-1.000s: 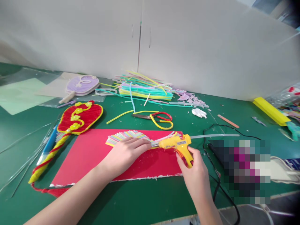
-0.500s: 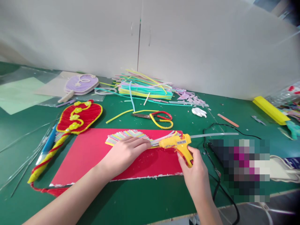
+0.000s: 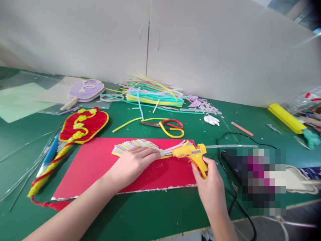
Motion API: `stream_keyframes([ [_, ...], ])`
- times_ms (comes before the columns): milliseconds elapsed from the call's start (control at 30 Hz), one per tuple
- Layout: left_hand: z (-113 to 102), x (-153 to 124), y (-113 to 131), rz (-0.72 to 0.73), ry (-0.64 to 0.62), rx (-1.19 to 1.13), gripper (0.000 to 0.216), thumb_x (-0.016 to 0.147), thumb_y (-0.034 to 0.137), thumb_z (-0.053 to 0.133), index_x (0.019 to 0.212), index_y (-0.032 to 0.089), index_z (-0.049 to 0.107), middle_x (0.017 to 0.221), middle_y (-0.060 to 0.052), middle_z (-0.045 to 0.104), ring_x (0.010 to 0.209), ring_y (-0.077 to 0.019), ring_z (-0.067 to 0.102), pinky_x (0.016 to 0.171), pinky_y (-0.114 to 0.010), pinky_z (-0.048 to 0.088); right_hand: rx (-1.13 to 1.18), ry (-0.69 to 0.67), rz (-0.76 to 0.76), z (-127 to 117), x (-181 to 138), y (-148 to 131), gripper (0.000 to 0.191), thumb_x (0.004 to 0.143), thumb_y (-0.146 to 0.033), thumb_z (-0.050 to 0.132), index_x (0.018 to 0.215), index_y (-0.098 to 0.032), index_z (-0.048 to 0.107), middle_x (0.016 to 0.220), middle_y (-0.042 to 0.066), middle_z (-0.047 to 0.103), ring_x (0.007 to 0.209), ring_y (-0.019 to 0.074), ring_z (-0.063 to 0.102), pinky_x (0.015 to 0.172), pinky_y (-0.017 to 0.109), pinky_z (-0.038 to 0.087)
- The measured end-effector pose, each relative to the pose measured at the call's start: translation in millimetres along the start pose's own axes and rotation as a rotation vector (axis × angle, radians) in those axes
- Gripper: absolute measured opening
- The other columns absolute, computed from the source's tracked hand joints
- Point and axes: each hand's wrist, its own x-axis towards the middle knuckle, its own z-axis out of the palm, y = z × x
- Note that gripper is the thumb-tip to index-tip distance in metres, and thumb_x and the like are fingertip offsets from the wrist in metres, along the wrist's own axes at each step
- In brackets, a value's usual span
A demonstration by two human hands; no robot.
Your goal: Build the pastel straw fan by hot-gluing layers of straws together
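My left hand [image 3: 134, 162] lies flat, fingers together, pressing on a fan made of pastel straws [image 3: 135, 145] that rests on a red board [image 3: 100, 167]. My right hand [image 3: 209, 182] is wrapped round the handle of a yellow glue gun [image 3: 192, 153]. The gun's nozzle points left at the gathered straw ends, just right of my left fingertips. A clear glue stick [image 3: 230, 146] juts from the back of the gun.
A red and yellow straw fan [image 3: 82, 125] lies left of the board, a lilac one [image 3: 86, 90] behind it. A heap of loose straws [image 3: 152, 95] and scissors [image 3: 164, 125] sit beyond. A black cord [image 3: 233, 197] runs right; a yellow box [image 3: 287, 118] lies far right.
The glue gun's nozzle has pulled a little to the right, away from my left fingertips. My left hand stays pressed on the straw fan.
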Motion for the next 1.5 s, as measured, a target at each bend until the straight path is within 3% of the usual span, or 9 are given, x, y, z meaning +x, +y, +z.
stream_keyframes([
  [633, 2, -2, -2, -0.027, -0.011, -0.026, 0.028, 0.098, 0.017, 0.037, 0.112, 0.020, 0.060, 0.113, -0.006, 0.069, 0.102, -0.0190, 0.065, 0.085, -0.033, 0.053, -0.032, 0.041, 0.071, -3, 2, 4, 0.040, 0.083, -0.054, 0.052, 0.104, -0.020, 0.054, 0.098, 0.012, 0.067, 0.083, 0.0237, 0.066, 0.063, 0.029, 0.050],
  [800, -1, 0, 3, -0.048, -0.030, -0.089, 0.023, 0.092, 0.032, 0.054, 0.110, 0.020, 0.061, 0.111, -0.006, 0.069, 0.101, -0.0203, 0.066, 0.085, -0.033, 0.053, -0.073, 0.018, 0.233, -12, 22, 26, 0.055, 0.068, -0.062, 0.064, 0.103, -0.021, 0.055, 0.091, 0.009, 0.068, 0.073, 0.0244, 0.064, 0.059, 0.031, 0.047],
  [933, 4, 2, 8, -0.089, 0.024, -0.084, 0.017, 0.093, 0.027, 0.051, 0.104, 0.019, 0.062, 0.105, -0.006, 0.069, 0.099, -0.0197, 0.064, 0.085, -0.034, 0.052, -0.142, 0.019, 0.277, -10, 55, 57, 0.059, 0.067, -0.068, 0.060, 0.102, -0.020, 0.056, 0.090, 0.010, 0.067, 0.074, 0.0267, 0.062, 0.060, 0.033, 0.044],
  [1067, 11, 4, 12, -0.166, 0.029, -0.049, 0.014, 0.093, 0.023, 0.050, 0.092, 0.018, 0.063, 0.095, -0.005, 0.067, 0.089, -0.0194, 0.063, 0.077, -0.033, 0.052, -0.238, 0.006, 0.120, -4, 81, 74, 0.070, 0.070, -0.076, 0.052, 0.102, -0.014, 0.060, 0.092, 0.016, 0.065, 0.084, 0.0312, 0.060, 0.069, 0.040, 0.046],
  [1200, 16, 5, 13, -0.232, 0.022, -0.031, 0.013, 0.092, 0.022, 0.051, 0.089, 0.018, 0.063, 0.087, -0.004, 0.065, 0.083, -0.0193, 0.061, 0.072, -0.032, 0.051, -0.201, 0.121, -0.173, -6, 84, 44, 0.052, 0.084, -0.062, 0.049, 0.102, -0.016, 0.065, 0.100, 0.016, 0.060, 0.096, 0.0301, 0.056, 0.082, 0.044, 0.046],
  [1233, 16, 6, 14, -0.242, 0.024, -0.031, 0.012, 0.091, 0.021, 0.052, 0.088, 0.018, 0.063, 0.086, -0.004, 0.064, 0.082, -0.0193, 0.061, 0.071, -0.033, 0.051, -0.094, 0.087, -0.247, -7, 81, 30, 0.041, 0.087, -0.055, 0.051, 0.100, -0.019, 0.067, 0.096, 0.012, 0.060, 0.094, 0.0262, 0.058, 0.082, 0.041, 0.048],
  [1333, 17, 6, 13, -0.255, 0.017, -0.037, 0.011, 0.090, 0.019, 0.052, 0.087, 0.018, 0.062, 0.085, -0.003, 0.064, 0.082, -0.0194, 0.060, 0.072, -0.033, 0.050, 0.201, -0.239, -0.401, -3, 73, -12, 0.019, 0.089, -0.039, 0.057, 0.090, -0.024, 0.069, 0.090, 0.005, 0.061, 0.085, 0.0185, 0.061, 0.078, 0.031, 0.051],
  [1433, 17, 6, 13, -0.266, 0.003, -0.056, 0.010, 0.090, 0.018, 0.053, 0.088, 0.019, 0.063, 0.085, -0.003, 0.064, 0.083, -0.0194, 0.060, 0.073, -0.033, 0.050, 0.346, -0.489, -0.511, 9, 67, -35, 0.013, 0.089, -0.028, 0.058, 0.096, -0.025, 0.069, 0.091, 0.004, 0.063, 0.090, 0.0176, 0.061, 0.081, 0.030, 0.053],
  [1500, 17, 6, 13, -0.269, 0.004, -0.080, 0.010, 0.090, 0.018, 0.053, 0.088, 0.019, 0.063, 0.086, -0.003, 0.065, 0.083, -0.0190, 0.059, 0.074, -0.033, 0.049, 0.374, -0.541, -0.525, 17, 65, -36, 0.014, 0.087, -0.026, 0.061, 0.098, -0.026, 0.070, 0.092, 0.003, 0.063, 0.091, 0.0178, 0.061, 0.081, 0.031, 0.053],
])
